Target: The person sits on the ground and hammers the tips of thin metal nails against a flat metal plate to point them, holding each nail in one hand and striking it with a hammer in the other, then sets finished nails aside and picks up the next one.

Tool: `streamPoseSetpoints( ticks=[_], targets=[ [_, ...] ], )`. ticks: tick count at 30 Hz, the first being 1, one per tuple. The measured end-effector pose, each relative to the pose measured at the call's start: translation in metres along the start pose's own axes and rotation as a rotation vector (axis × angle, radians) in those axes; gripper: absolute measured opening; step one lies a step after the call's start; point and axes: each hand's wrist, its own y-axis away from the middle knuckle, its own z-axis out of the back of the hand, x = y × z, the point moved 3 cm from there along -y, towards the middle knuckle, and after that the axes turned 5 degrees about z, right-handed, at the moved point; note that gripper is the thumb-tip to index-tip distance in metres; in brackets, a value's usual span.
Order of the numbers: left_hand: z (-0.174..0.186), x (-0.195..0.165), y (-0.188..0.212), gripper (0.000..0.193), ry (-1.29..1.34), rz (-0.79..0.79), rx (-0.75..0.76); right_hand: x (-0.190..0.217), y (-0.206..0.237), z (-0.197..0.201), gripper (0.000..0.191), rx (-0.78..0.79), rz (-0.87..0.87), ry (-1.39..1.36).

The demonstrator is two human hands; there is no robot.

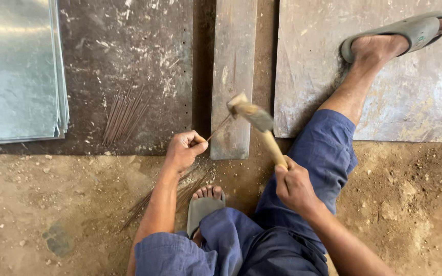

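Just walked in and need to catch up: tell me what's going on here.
A person sits on the dirt floor. The left hand pinches a thin metal rod with its tip resting on a narrow steel bar. The right hand grips a wooden-handled hammer, its head blurred just above the rod's tip. More thin rods lie on the dark plate beside the bar, others on the ground by the sandalled foot. Stacked shiny metal sheets sit far left.

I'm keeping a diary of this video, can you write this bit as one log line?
left hand: pinches thin rod on metal bar | right hand: grips hammer, blurred | spare rods lie left
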Motion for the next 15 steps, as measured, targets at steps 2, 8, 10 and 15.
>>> streamPoseSetpoints(
  ticks=[2, 8, 10, 15],
  targets=[
    [0.0, 0.001, -0.002, 0.004, -0.062, -0.051, 0.007, -0.005, -0.002, -0.005, 0.057, 0.134, -0.082, 0.22],
    [0.0, 0.006, -0.004, 0.006, -0.066, -0.067, 0.021, -0.004, -0.002, 0.003, 0.034, -0.069, -0.137, -0.059],
    [0.001, 0.006, -0.003, 0.006, -0.078, -0.041, 0.017, 0.003, -0.006, 0.002, 0.046, 0.059, 0.007, 0.134],
    [-0.002, -0.001, 0.002, 0.006, -0.133, -0.035, 0.011, 0.009, -0.012, 0.006, 0.045, -0.006, 0.002, 0.196]
  ],
)
